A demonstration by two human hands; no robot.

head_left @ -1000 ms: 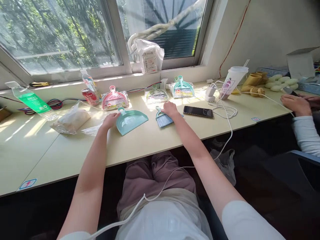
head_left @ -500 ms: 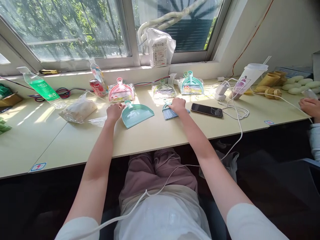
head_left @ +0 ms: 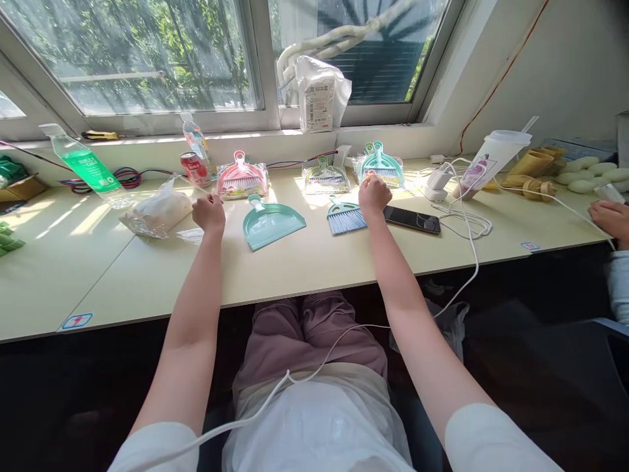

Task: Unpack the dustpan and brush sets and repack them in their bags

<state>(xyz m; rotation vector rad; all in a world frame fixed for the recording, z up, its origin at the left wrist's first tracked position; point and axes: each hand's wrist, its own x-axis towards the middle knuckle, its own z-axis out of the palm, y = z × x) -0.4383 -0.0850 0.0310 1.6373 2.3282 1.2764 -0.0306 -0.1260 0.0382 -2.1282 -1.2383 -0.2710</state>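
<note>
A teal dustpan (head_left: 273,226) lies on the table, its handle pointing toward the window. Left of it, apart from it, my left hand (head_left: 209,213) is closed in a fist with nothing in it. The small brush (head_left: 346,219) with blue bristles lies right of the dustpan. My right hand (head_left: 375,195) is a fist just beyond the brush's right end, near the phone (head_left: 413,220), and nothing shows in it. Behind stand wrapped dustpan sets: a pink one (head_left: 240,177), a green one (head_left: 324,177) and a teal one (head_left: 379,165).
At the left are a green-labelled bottle (head_left: 91,169), a bagged bundle (head_left: 160,210) and a red can (head_left: 195,169). White cables (head_left: 472,226), a charger (head_left: 435,183) and a lidded cup (head_left: 494,160) are at the right. Another person's hand (head_left: 608,217) is at the far right edge.
My left hand has moved left, off the dustpan's handle. My right hand has let go of the brush and shifted right and farther back. More of the brush shows.
</note>
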